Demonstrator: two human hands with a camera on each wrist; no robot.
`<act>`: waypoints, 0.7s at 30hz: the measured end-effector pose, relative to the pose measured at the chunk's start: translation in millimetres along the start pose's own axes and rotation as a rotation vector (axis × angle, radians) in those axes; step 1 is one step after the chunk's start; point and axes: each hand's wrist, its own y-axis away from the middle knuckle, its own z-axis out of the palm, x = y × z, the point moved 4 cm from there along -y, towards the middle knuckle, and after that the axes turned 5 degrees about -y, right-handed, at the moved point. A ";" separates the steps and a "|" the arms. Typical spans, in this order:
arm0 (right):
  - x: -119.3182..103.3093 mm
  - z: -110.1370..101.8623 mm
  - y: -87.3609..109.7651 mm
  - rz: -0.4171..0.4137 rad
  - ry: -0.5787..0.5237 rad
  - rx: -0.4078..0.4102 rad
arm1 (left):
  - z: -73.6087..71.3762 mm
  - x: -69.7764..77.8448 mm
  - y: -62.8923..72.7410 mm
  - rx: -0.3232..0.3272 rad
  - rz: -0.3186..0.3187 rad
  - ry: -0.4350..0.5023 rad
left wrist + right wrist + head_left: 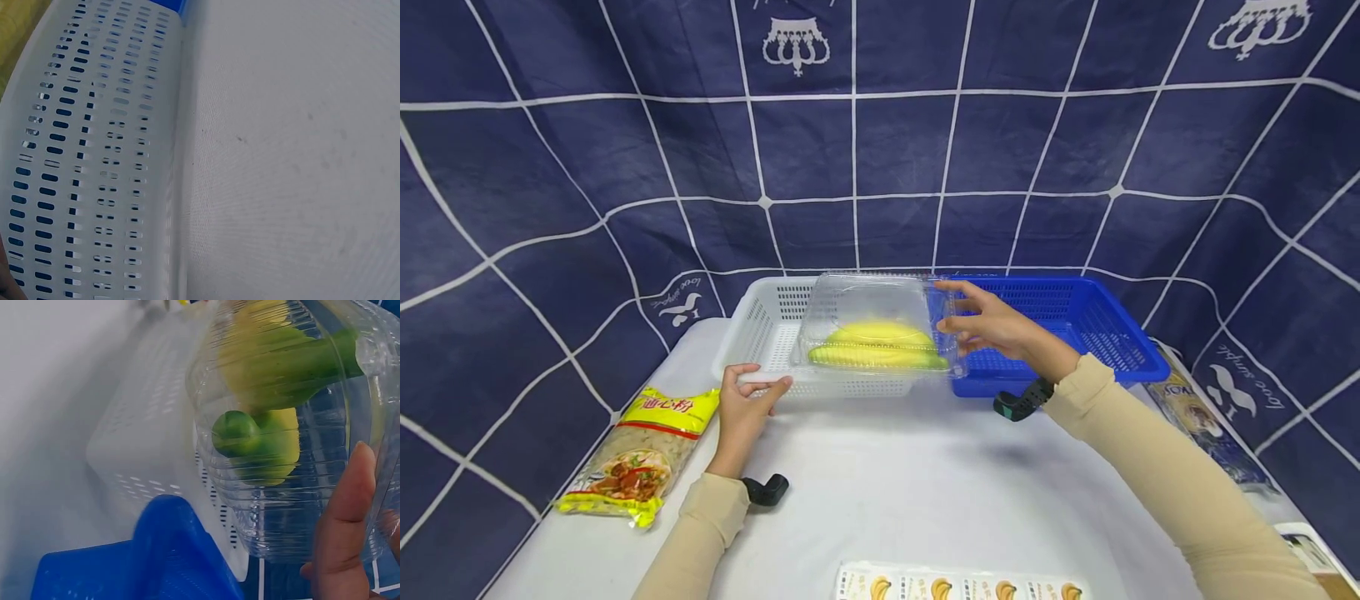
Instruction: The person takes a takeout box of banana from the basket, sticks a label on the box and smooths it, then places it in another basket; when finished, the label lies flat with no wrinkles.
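Observation:
My right hand [996, 327] grips the right end of a clear plastic clamshell box [880, 296], thumb on the near side. Inside lie yellow fruits with green ends [872, 343], which look like bananas. In the right wrist view the thumb presses the ribbed box [281, 506] beside the green-tipped fruit [265, 369]. The box is held over the white perforated basket [760, 337], mostly covering its right part. My left hand [747, 408] pinches the basket's front left rim between thumb and fingers. The left wrist view shows the basket's slotted wall [94, 162].
A blue perforated basket [1078, 333] stands right of the white one. A yellow bag of pasta [643, 454] lies at left. At the front edge is a banana sticker sheet [962, 583]. Another packet [1202, 417] lies far right. A dark blue curtain [895, 150] hangs behind.

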 end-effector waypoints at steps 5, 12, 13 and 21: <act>2.4 0.6 14.3 -0.012 0.002 -0.006 | 0.8 0.2 -0.3 0.000 -0.005 -0.004; 4.5 0.6 37.5 -0.048 0.000 -0.005 | 0.5 0.8 -0.3 0.001 -0.006 0.003; 4.8 0.8 41.3 -0.053 -0.002 -0.004 | 0.5 0.8 -0.4 0.002 -0.004 0.004; 12.9 1.1 70.1 -0.083 0.042 0.003 | 0.4 -0.2 -0.7 -0.002 -0.002 0.002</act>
